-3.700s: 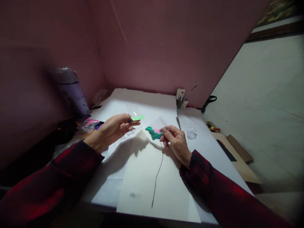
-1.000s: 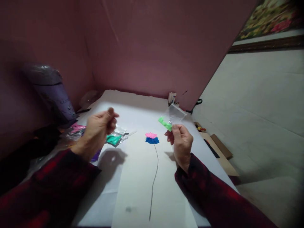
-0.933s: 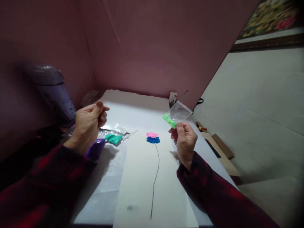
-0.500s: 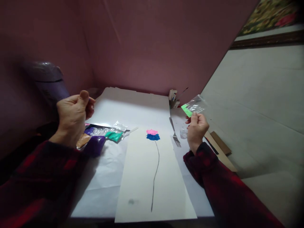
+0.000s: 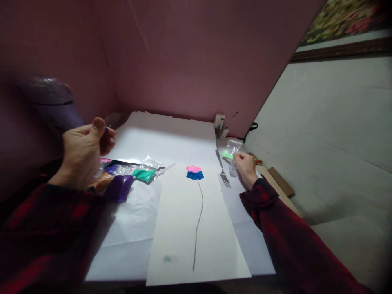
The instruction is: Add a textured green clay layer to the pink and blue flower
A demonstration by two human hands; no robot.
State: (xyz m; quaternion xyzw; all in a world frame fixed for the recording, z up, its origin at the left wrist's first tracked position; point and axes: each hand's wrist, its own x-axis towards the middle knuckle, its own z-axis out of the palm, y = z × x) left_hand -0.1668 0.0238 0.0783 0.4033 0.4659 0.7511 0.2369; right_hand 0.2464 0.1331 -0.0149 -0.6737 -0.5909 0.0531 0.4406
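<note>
My right hand [image 5: 246, 166] is low over the table's right side, its fingertips pinching a small clear plastic bag [image 5: 232, 146] with something bright green in its lower end. Under that hand lies another clear crumpled bag [image 5: 233, 170], partly covered. My left hand [image 5: 84, 149] is raised at the left with its fingers curled and thumb up. A speck of blue shows at its fingertips; what it is I cannot make out. Between the hands lies a white sheet [image 5: 177, 228] bearing a pink patch [image 5: 194, 168], a textured blue patch [image 5: 195, 175] and a curved dark line.
A fork [image 5: 223, 171] lies right of the sheet. Several bags of coloured material, among them a green one [image 5: 144, 175] and a purple one [image 5: 119, 188], lie at the left. A white board [image 5: 171, 136] is at the back, with small boxes [image 5: 219, 121] beside it.
My right hand has lowered with the green-filled bag, moving it left and down to the table beside the fork. The left hand stays raised, slightly further left in view.
</note>
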